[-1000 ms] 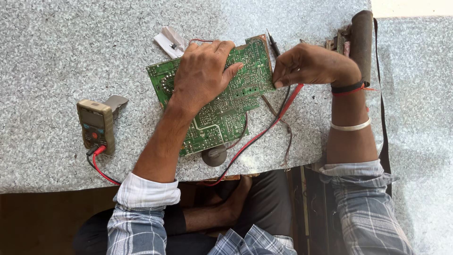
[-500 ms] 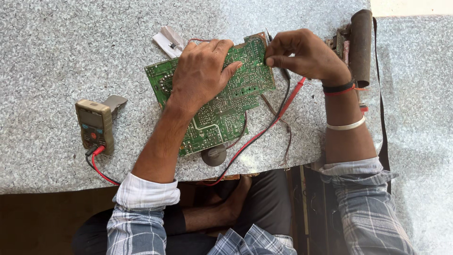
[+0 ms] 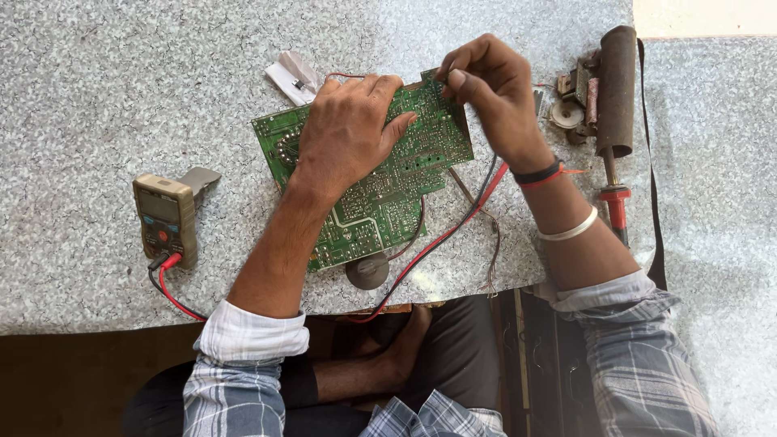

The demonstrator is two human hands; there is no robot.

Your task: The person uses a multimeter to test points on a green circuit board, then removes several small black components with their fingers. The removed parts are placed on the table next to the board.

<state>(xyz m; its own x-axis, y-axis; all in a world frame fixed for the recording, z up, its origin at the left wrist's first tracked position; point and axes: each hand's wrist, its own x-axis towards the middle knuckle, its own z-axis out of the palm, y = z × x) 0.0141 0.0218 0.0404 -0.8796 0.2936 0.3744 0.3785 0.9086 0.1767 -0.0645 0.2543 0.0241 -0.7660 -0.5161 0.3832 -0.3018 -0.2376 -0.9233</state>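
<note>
Green printed circuit board (image 3: pixel 380 186) lies solder-side up on the speckled grey stone worktop (image 3: pixel 97 89), tilted, near edge close to the worktop's front lip. Left hand (image 3: pixel 348 129) pressed flat on the board's far-left part, fingers spread, nothing gripped, and it hides the traces under it. Right hand (image 3: pixel 490 89) at the board's far-right corner, fingers pinched on a thin probe tip; the tip itself is too small to make out. Red and black test leads (image 3: pixel 453 231) run from under that hand across the board's right edge, off the near edge of the worktop, then back up to the yellow-grey handheld multimeter (image 3: pixel 166 218), well left of the board. Dark round part (image 3: pixel 368 271) sticks out under the board's near edge. White plastic connector piece (image 3: pixel 290 77) sits just beyond the far-left corner. Rusty brown cylindrical soldering iron with red collar (image 3: pixel 615 105) lies far right, next to a small heap of metal parts (image 3: pixel 571 101)
</note>
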